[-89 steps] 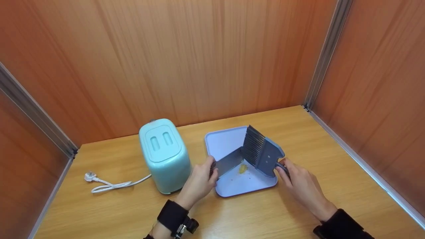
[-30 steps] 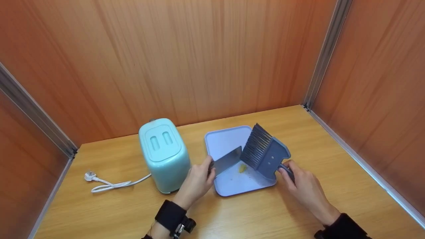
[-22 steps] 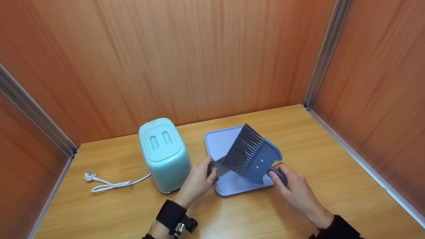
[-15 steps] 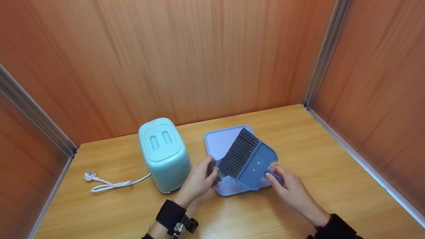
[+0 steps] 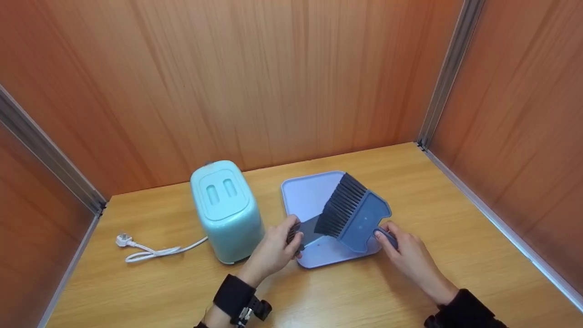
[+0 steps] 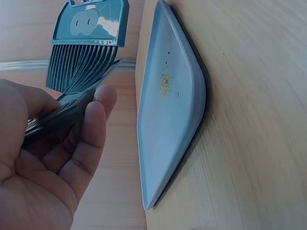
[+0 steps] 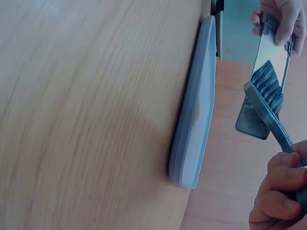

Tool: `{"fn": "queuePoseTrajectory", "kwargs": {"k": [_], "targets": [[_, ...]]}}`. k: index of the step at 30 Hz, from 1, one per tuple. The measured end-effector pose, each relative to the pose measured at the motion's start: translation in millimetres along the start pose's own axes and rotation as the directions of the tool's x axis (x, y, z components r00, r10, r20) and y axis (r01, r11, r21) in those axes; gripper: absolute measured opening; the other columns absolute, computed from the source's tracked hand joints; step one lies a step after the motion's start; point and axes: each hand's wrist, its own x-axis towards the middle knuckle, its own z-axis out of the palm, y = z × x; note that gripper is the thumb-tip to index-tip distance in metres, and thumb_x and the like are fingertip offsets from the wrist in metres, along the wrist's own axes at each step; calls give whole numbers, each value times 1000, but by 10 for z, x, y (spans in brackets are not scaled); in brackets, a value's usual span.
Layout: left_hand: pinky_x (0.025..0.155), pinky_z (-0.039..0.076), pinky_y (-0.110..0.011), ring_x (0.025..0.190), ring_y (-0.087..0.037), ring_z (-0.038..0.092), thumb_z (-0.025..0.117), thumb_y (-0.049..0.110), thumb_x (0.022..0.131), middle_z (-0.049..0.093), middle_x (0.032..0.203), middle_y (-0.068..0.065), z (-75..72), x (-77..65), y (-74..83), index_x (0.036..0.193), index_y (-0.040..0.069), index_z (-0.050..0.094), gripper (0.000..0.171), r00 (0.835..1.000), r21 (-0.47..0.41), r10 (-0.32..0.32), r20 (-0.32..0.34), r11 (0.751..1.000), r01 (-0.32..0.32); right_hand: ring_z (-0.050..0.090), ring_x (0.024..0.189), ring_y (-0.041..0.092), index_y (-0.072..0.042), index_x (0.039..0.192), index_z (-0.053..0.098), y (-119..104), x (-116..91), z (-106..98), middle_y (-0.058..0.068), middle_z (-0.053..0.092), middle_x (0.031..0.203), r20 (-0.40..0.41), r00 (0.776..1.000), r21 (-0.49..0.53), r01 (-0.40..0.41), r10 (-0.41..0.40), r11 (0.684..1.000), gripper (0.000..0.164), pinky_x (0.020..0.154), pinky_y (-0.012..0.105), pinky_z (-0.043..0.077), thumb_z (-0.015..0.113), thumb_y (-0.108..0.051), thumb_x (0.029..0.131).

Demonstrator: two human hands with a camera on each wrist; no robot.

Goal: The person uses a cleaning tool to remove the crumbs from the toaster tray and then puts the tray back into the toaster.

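Above the lilac tray, my left hand pinches the ribbed dark end of a toaster crumb tray, a flat metallic piece. My right hand grips the handle of a blue-grey hand brush. The brush's dark bristles lie against the crumb tray's face in the right wrist view. Yellowish crumbs lie in the lilac tray, with a few dark specks; the brush hides this pile in the head view. Both the brush and the crumb tray are held clear of the lilac tray.
A mint-green toaster with a two-slot lid stands left of the lilac tray. Its white cord and plug lie on the wooden table. Wood-look panels enclose the back and both sides.
The crumb tray has turned from steeply upright to flatter. The brush has swept left across it, then back a little right, covering the crumb pile from the head view.
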Motion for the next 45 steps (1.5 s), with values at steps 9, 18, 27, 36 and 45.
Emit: {"fn": "queuePoseTrajectory", "kwargs": {"k": [9,18,27,36,45], "targets": [[58,57,-19,70,-12,74,55,11,110,74,93,-9,3,-22,-1,113,8,57,5,1000,41,28,-2,999,-28,56,69,18,-8,114,66,103,-7,-62,4,64,79,-50,999,-130,6,-13,991,16,61,30,44,63,-23,110],[58,57,-19,70,-10,72,58,8,108,77,99,-13,-19,-26,-89,119,8,61,12,996,138,-26,-82,990,37,60,66,20,-3,113,66,118,-1,-128,10,71,80,-151,987,-205,29,-61,978,19,58,34,48,67,-20,107],[54,56,-21,69,-12,72,60,9,106,78,96,-13,-1,-13,-88,116,9,61,10,989,205,-4,-146,978,34,53,58,12,-5,111,67,-4,-79,-93,4,66,73,-226,962,-156,122,-156,980,15,49,24,39,68,-19,106],[57,56,-18,74,-16,76,58,9,108,79,104,-16,27,-14,-35,116,9,60,9,993,170,-18,-116,985,38,46,55,7,-1,122,67,2,-74,-37,14,78,97,-203,961,-224,144,-190,964,23,48,20,36,69,-17,106],[60,58,-20,72,-11,73,58,10,108,78,102,-14,13,-8,-33,119,9,61,12,993,147,-44,-112,987,61,51,58,6,-4,116,67,81,-89,25,15,80,101,-128,976,-267,138,-177,954,17,52,20,42,69,-18,106]]}}
